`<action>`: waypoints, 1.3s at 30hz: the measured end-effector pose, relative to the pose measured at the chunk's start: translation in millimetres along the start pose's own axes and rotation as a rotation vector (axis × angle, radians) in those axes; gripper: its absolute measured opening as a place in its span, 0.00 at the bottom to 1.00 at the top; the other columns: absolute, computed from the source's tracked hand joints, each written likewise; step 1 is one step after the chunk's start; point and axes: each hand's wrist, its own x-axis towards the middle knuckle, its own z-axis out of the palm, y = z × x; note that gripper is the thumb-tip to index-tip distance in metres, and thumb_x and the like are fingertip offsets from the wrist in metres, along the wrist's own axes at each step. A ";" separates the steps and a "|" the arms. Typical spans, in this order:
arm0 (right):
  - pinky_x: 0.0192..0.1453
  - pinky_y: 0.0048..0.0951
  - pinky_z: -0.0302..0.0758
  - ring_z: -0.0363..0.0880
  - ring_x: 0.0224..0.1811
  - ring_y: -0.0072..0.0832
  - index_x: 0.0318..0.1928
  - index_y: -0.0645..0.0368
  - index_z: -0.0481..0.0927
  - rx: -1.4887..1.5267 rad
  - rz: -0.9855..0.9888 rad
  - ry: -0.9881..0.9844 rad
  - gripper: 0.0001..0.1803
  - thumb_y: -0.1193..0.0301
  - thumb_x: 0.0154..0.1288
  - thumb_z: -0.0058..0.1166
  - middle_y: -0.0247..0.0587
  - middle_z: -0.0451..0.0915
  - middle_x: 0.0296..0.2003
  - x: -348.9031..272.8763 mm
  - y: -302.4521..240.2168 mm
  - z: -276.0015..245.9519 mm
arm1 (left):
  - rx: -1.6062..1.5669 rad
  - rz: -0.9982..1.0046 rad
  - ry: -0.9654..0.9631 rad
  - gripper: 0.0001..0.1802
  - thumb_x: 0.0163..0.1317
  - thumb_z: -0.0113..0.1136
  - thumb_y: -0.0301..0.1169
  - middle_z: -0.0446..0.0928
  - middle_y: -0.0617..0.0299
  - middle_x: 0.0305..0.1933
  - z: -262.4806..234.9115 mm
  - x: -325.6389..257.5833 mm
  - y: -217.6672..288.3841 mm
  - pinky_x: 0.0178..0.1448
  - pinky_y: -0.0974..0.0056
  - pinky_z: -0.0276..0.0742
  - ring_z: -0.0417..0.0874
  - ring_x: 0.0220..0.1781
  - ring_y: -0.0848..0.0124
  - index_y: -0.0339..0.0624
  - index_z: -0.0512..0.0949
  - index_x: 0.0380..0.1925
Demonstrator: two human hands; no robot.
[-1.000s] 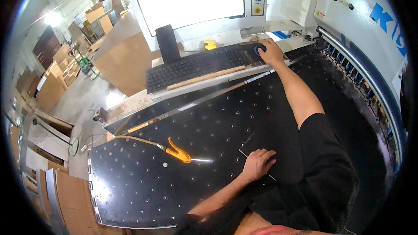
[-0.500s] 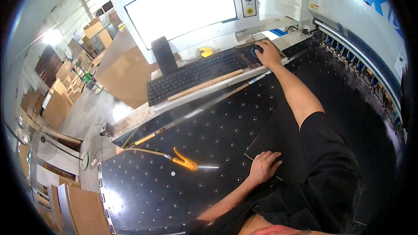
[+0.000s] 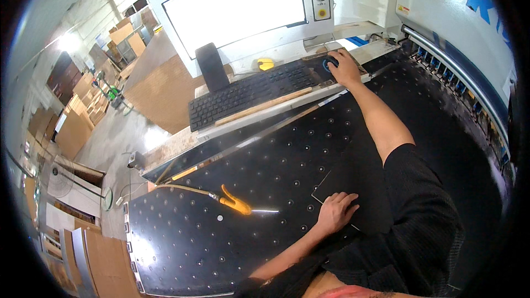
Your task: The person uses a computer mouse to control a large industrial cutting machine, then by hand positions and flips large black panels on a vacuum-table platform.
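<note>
My right hand (image 3: 347, 69) is wrapped over a dark computer mouse (image 3: 332, 62), which sits at the right end of a ledge below a bright monitor (image 3: 237, 8). Just left of it lies a black keyboard (image 3: 251, 95) with a thin wooden strip (image 3: 264, 106) along its front. My left hand (image 3: 334, 213) lies with fingers spread and slightly bent on a black flat panel (image 3: 367, 179). That panel rests on a black table (image 3: 176, 232) dotted with small round studs. Left of the hand is a yellow air blow gun (image 3: 236, 205) with a thin metal nozzle, apart from my fingers.
A hose (image 3: 185, 188) runs from the blow gun off the table's left edge. On the right stands a large pale machine (image 3: 441, 11) with a metal bar (image 3: 464, 72) along its lower side. Boards (image 3: 107, 254) lean at the lower left, near a fan (image 3: 63, 179).
The view has shifted slightly, so the monitor and ledge sit a little lower and to the right. Both hands keep their places on the mouse and the panel.
</note>
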 end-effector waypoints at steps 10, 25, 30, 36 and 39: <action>0.74 0.44 0.75 0.77 0.70 0.51 0.65 0.48 0.84 -0.017 -0.010 0.036 0.23 0.63 0.71 0.67 0.51 0.77 0.67 -0.5 0.1 3.0 | 0.001 0.004 0.003 0.20 0.66 0.72 0.35 0.81 0.58 0.41 1.1 -0.6 -1.7 0.48 0.54 0.78 0.83 0.44 0.57 0.44 0.83 0.56; 0.72 0.47 0.76 0.76 0.69 0.51 0.61 0.51 0.85 0.026 -0.053 0.060 0.21 0.65 0.68 0.67 0.51 0.78 0.65 -3.2 -4.0 -0.5 | -0.010 0.004 -0.010 0.20 0.66 0.72 0.35 0.81 0.57 0.41 1.0 -1.0 -2.9 0.48 0.53 0.79 0.84 0.44 0.56 0.44 0.83 0.56; 0.73 0.47 0.75 0.75 0.70 0.51 0.64 0.49 0.84 0.011 -0.022 0.031 0.23 0.64 0.70 0.66 0.52 0.77 0.67 -0.8 -0.2 2.1 | -0.011 0.016 0.006 0.19 0.66 0.73 0.35 0.80 0.57 0.41 1.5 -0.9 -2.7 0.47 0.53 0.78 0.84 0.44 0.56 0.44 0.83 0.55; 0.75 0.48 0.74 0.75 0.72 0.52 0.65 0.47 0.83 0.015 -0.009 0.017 0.23 0.62 0.71 0.65 0.52 0.76 0.69 0.3 4.8 4.5 | 0.001 0.007 -0.002 0.19 0.65 0.73 0.35 0.80 0.58 0.40 1.5 -0.3 -1.7 0.46 0.54 0.78 0.83 0.43 0.57 0.44 0.83 0.55; 0.75 0.48 0.74 0.75 0.72 0.52 0.65 0.47 0.83 0.010 -0.012 0.013 0.23 0.61 0.71 0.65 0.52 0.75 0.70 -0.1 1.8 3.9 | 0.003 0.003 -0.006 0.19 0.65 0.73 0.35 0.80 0.58 0.40 1.6 -0.8 -2.7 0.46 0.54 0.78 0.83 0.43 0.57 0.44 0.83 0.55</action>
